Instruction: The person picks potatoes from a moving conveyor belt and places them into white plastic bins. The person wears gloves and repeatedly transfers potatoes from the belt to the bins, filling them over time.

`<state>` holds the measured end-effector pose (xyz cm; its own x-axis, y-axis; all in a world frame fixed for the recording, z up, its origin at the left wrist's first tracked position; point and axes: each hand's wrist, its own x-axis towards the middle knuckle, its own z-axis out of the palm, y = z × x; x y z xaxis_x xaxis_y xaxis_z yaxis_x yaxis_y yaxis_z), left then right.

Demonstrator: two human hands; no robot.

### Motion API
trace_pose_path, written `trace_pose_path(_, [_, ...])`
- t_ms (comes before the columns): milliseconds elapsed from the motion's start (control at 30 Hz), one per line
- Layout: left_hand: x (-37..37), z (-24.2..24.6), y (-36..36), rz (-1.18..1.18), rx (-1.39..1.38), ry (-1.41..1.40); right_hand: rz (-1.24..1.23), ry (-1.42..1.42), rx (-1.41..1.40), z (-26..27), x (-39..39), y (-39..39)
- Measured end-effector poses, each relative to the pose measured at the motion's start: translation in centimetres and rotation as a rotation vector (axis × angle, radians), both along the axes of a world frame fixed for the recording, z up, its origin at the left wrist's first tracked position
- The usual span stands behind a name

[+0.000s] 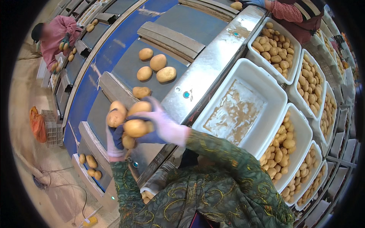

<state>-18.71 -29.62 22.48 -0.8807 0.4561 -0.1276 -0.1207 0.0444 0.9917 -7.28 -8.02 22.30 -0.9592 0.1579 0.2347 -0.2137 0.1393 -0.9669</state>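
Over the sorting machine's edge, my left hand (pixel 115 142) and my right hand (pixel 161 121) meet around a cluster of several potatoes. Both wear light knit gloves with dark blue palms. On the left side, my left hand holds a potato (pixel 115 118) against others. My right hand grips a potato (pixel 139 107) between thumb and fingers, with another potato (pixel 135 128) just below. Which hand bears the lower potatoes cannot be told, and motion blurs them. Just beyond, a group of potatoes (pixel 158 62) lies on a grey belt tray (pixel 125 61); one potato (pixel 141 92) rests by its near divider.
A metal rail (pixel 196 82) with round buttons separates the trays from a white tub (pixel 236 64) with a dirty, wet-looking bottom. Potato-filled tubs (pixel 273 54) stand to the right. A co-worker (pixel 60 37) handles potatoes across the machine; another person's sleeve (pixel 286 11) shows at top right.
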Motion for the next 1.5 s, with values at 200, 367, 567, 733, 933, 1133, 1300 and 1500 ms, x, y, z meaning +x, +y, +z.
trace_pose_path(200, [-6.9, -6.0, -14.2, 0.277, -0.17, 0.008, 0.204, -0.051, 0.32, -3.3, -12.2, -11.4])
trace_pose_path(367, [-6.8, -1.7, -16.4, 0.099, -0.938, 0.397, 0.272, 0.056, 0.426, -5.6, -10.5, -13.5])
trace_pose_path(567, [2.2, 2.1, 0.1, -0.028, -0.674, 0.622, -0.146, 0.36, 0.027, -1.6, 3.9, -0.5])
trace_pose_path(733, [17.0, 0.8, 19.7, -0.872, -0.27, 1.006, -1.125, 0.129, 0.214, -4.9, 27.2, 16.2])
trace_pose_path(933, [37.6, -7.8, 35.6, -1.617, -0.149, 1.425, -1.09, -1.028, 0.801, -14.8, 54.1, 17.3])
trace_pose_path(1133, [48.4, -15.6, 43.8, -1.535, -0.707, 2.197, -0.802, -1.22, 0.728, -16.5, 60.4, 17.8])
trace_pose_path(1300, [50.4, -17.0, 47.6, -1.681, -0.99, 2.022, -0.68, -1.329, 0.57, -15.3, 60.9, 20.8])
trace_pose_path(1500, [50.0, -14.6, 49.2, -2.048, -0.976, 1.918, -0.464, -1.362, 0.574, -16.7, 61.6, 22.3])
